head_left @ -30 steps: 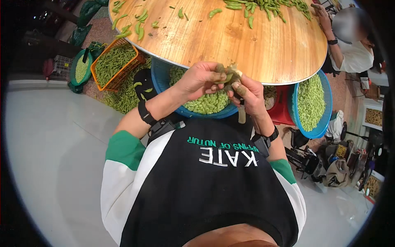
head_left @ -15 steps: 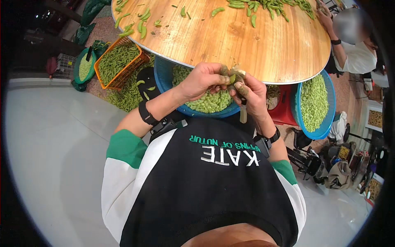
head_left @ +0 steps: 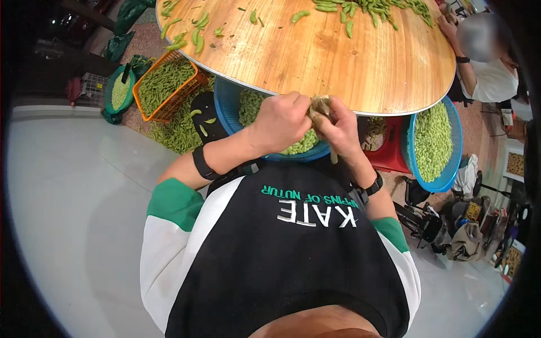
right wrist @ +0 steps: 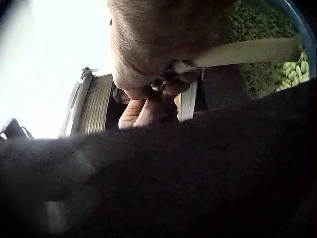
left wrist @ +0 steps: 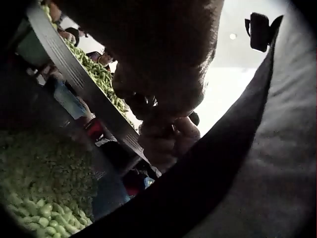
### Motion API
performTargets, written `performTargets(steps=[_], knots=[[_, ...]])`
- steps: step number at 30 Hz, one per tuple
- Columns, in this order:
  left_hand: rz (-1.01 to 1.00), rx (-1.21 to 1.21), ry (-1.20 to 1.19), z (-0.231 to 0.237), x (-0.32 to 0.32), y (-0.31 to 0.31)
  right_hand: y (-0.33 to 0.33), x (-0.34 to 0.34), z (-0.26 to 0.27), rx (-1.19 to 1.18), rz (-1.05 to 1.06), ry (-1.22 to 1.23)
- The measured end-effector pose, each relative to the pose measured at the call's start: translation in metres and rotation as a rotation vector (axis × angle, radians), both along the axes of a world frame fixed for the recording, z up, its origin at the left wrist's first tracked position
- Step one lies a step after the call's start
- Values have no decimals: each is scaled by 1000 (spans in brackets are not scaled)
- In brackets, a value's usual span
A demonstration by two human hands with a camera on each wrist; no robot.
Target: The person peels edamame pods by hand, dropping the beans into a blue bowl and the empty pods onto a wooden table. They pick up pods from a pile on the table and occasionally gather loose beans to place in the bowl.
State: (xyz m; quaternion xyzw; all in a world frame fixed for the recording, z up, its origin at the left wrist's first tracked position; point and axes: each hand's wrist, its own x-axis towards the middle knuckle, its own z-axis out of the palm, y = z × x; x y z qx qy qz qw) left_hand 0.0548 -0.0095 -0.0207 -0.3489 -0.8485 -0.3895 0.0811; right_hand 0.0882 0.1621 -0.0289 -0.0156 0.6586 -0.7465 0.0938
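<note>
My left hand [head_left: 282, 123] is turned knuckles up with its fingers curled, over the near edge of a blue basket [head_left: 225, 107]. Its fingertips meet my right hand [head_left: 342, 132], and the green pod between them is hidden in the head view. Right fingers pinch there too, with a brownish wrap [head_left: 320, 105] around a fingertip. A pale strip [head_left: 334, 156] hangs below that hand; it also shows in the right wrist view [right wrist: 247, 52]. The left wrist view has my left hand [left wrist: 163, 74] dark against the light. Shelled beans [head_left: 301, 144] lie beneath both hands.
A round wooden table [head_left: 270, 56] bears green pods [head_left: 360, 8]. An orange crate [head_left: 163, 87] of pods stands at left, another blue basket [head_left: 433, 141] of beans and a red stool [head_left: 393, 146] at right. Another person's arm [head_left: 466, 73] reaches the table's far right.
My left hand has rolled over so its knuckles face up, and the green pod seen between the fingers before is now hidden. My right hand has shifted only slightly.
</note>
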Motion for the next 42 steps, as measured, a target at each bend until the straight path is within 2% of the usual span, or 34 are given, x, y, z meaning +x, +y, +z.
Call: performTargets(steps=[3, 5, 6, 8, 11, 12, 14, 17, 23, 26, 28, 30, 32, 34, 35, 36, 37, 38, 40, 42], knots=[[43, -65, 28, 2, -1, 1, 1, -5, 2, 26, -21, -83], [36, 84, -7, 0, -5, 1, 7, -8, -2, 33, -11, -80], [34, 84, -6, 1, -4, 1, 9, -9, -4, 42, -5, -84], [-21, 183, 62, 4, -2, 3, 9, -8, 0, -37, -14, -113], [-94, 225, 157, -5, -6, 0, 10, -6, -3, -25, -16, -110], [-96, 224, 157, -6, -8, -1, 10, -7, -2, -100, 15, -134], [-204, 297, -51, -8, -12, -3, 11, -7, 1, -174, 52, -161], [-204, 326, -66, -8, -16, -5, 12, -5, 3, -150, 64, -179], [-212, 260, -78, -6, -17, 1, 10, 0, 0, -258, 65, -115], [-165, 303, -174, -8, -15, 3, 6, 2, -3, -181, 18, -20], [-167, 315, -137, -6, -14, 3, 5, 3, -7, -79, -61, 73], [-163, 328, -103, -3, -13, -2, 11, 2, -5, -93, -84, 37], [-163, 95, 4, 13, -13, -22, 18, 3, -5, -112, -102, -1], [-148, -252, 86, 37, -14, -53, 25, 5, 0, 65, 65, 88], [-123, -414, 109, 46, -15, -69, 26, 9, 8, 122, 107, 40], [-19, -677, 0, 56, -16, -86, 26, 12, -1, 131, 132, 112], [86, -841, -23, 56, -25, -104, 30, 11, -13, 236, 206, 189], [218, -930, 81, 60, -33, -114, 34, 9, -19, 340, 279, 264], [320, -829, 499, 66, -57, -118, 21, 8, -1, 351, 260, 189], [238, -529, 265, 56, -90, -104, 14, 3, 7, 133, 249, 40]])
